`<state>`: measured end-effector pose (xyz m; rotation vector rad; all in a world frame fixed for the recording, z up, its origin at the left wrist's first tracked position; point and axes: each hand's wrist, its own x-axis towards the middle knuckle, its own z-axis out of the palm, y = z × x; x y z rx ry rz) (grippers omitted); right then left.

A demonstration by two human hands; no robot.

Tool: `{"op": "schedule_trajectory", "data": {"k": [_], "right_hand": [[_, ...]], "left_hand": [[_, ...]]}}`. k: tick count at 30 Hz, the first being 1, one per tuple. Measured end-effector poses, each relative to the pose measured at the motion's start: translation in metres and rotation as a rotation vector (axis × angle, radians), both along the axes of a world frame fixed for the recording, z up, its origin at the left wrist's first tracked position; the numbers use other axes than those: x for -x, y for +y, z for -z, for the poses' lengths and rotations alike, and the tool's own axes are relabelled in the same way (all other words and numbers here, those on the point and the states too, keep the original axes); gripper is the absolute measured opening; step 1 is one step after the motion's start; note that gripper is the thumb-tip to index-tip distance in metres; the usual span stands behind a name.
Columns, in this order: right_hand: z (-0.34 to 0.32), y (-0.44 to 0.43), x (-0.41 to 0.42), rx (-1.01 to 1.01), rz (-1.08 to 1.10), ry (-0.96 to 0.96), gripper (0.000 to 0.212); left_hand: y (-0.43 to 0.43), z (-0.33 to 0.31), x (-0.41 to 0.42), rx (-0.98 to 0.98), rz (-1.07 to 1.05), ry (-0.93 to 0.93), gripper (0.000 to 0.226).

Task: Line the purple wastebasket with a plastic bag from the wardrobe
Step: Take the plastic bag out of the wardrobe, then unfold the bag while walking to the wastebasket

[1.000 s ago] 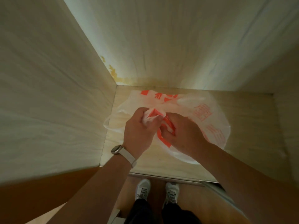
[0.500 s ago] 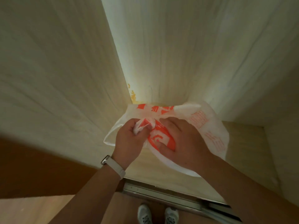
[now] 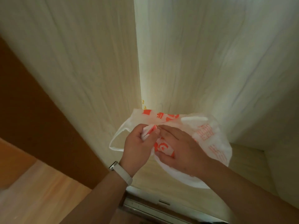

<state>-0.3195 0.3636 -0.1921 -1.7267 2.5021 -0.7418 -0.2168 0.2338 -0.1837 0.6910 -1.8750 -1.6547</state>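
A white plastic bag with orange print hangs low inside the pale wooden wardrobe, above its floor panel. My left hand, with a white watch on the wrist, is closed on a bunched fold of the bag near its top. My right hand lies over the bag's front and grips it from the right. One looped handle of the bag hangs free at the left. The purple wastebasket is not in view.
The wardrobe's left side wall and back wall enclose the hands closely. A metal sliding track runs along the wardrobe's front edge. Outside at the left lies a wooden floor beside a dark brown panel.
The view has tilted upward, so my feet have dropped out of sight. The bag has risen off the wardrobe floor with both hands still gripping it.
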Motion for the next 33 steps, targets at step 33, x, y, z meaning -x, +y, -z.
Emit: {"op": "schedule_trajectory", "data": {"k": [33], "right_hand": [[-0.001,-0.02,-0.166,0.004,-0.814,0.045,0.066]], "left_hand": [[0.106,-0.015,-0.239,0.044,-0.934,-0.102,0.006]]}}
